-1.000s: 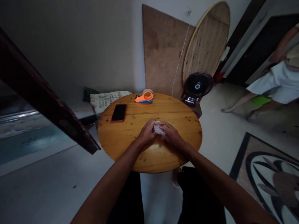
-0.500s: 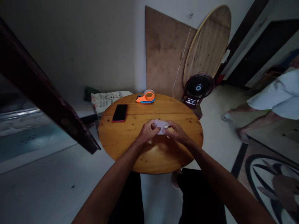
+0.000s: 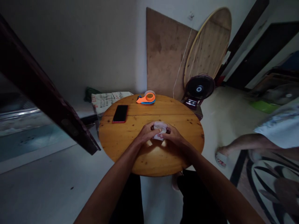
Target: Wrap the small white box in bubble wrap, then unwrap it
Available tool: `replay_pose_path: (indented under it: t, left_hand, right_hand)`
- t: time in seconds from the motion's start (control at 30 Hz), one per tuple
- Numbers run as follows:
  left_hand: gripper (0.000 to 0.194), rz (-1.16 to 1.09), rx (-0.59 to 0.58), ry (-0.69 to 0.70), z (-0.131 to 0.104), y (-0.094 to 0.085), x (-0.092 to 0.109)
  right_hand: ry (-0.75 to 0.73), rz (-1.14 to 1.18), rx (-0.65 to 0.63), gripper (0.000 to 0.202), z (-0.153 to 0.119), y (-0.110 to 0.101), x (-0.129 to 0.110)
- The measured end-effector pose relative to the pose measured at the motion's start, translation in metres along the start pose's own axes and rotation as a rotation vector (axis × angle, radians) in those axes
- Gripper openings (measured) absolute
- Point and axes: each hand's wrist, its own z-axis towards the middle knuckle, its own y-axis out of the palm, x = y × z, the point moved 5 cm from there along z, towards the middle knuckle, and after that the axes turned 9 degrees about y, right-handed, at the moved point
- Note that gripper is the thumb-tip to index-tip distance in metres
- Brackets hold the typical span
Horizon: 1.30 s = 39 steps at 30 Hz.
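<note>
A small whitish, pale pink item (image 3: pixel 159 125), perhaps paper or a packet, is held between both hands over the round wooden table (image 3: pixel 140 161). My left hand (image 3: pixel 147 132) grips its left side, thumb lying across the front. On the right side my right hand (image 3: pixel 173 134) holds it, its thumb close to the other one. Beyond the hands, an orange and blue tape dispenser (image 3: pixel 146 98) rests near the table's far edge. A dark-screened phone with a red edge (image 3: pixel 120 114) lies at the left.
Behind the table's right side stands a dark fan (image 3: pixel 199 88). A brown board (image 3: pixel 167 53) and a round wooden top (image 3: pixel 207 46) lean on the wall. At the right, a person's leg (image 3: pixel 245 142) is near the table.
The pale item now sits slightly lower and is tilted differently, with both thumbs over its front. The person at the right has moved closer, uncovering a green object on the floor.
</note>
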Motion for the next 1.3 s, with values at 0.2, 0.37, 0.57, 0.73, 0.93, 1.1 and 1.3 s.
replay_pose_path:
  t: [0.2, 0.37, 0.57, 0.73, 0.93, 1.1, 1.3]
  left_hand:
    - [0.049, -0.247, -0.033, -0.114, 0.001, 0.006, -0.007]
    - [0.045, -0.173, -0.034, -0.115, -0.001, 0.002, -0.008]
    - [0.04, -0.17, -0.03, -0.089, 0.001, 0.003, -0.011]
    - [0.033, -0.081, 0.039, -0.061, 0.002, 0.005, -0.013]
    - [0.032, -0.062, 0.061, -0.075, 0.002, 0.005, -0.012]
    - [0.039, -0.19, 0.013, -0.122, 0.0, 0.003, -0.012]
    - [0.045, -0.277, -0.037, -0.147, -0.003, 0.006, -0.008]
  right_hand:
    - [-0.028, 0.007, 0.034, 0.045, 0.007, -0.005, 0.017]
    - [-0.047, -0.062, 0.105, 0.038, 0.009, -0.005, 0.023]
    - [-0.149, -0.243, 0.19, 0.029, 0.004, -0.006, 0.012]
    - [-0.25, -0.337, 0.244, 0.022, 0.001, -0.005, 0.01]
    - [-0.29, -0.346, 0.242, 0.023, -0.003, -0.001, 0.005]
    - [-0.31, -0.358, 0.218, 0.029, -0.004, 0.0, 0.004]
    - [-0.324, -0.317, 0.244, 0.029, -0.004, -0.002, 0.006]
